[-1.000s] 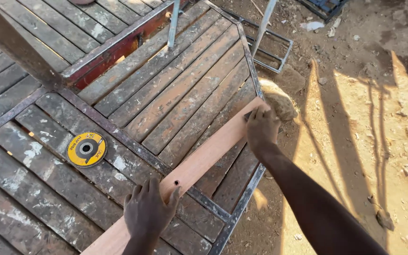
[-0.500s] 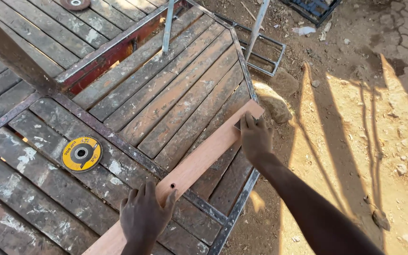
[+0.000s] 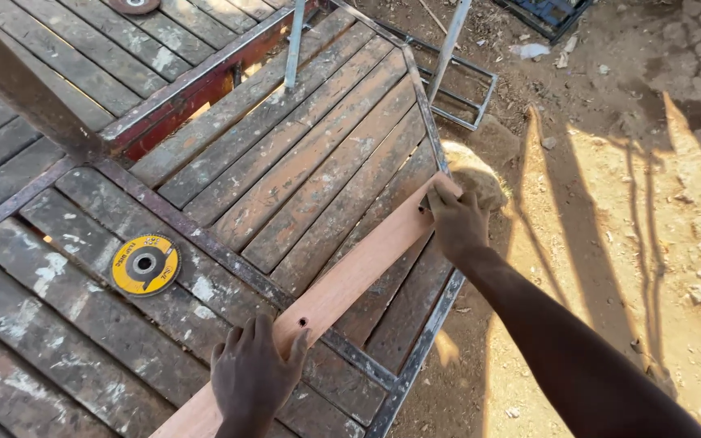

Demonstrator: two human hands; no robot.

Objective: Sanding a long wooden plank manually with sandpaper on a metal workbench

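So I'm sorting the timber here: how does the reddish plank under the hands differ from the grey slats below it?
The reddish plank looks clean and fresh; the grey slats are weathered and paint-spattered. The plank lies loose across the slats, which sit inside a metal frame. The plank has a drilled hole. The left hand and right hand rest only on the plank. Both are long flat boards.

I see one label: a round yellow one on the disc (image 3: 144, 264) lying flat on the slatted platform (image 3: 302, 154), with dark print around a grey centre hole. A second disc (image 3: 133, 5), at the top edge, is cut off; I can't tell whether it is labelled.
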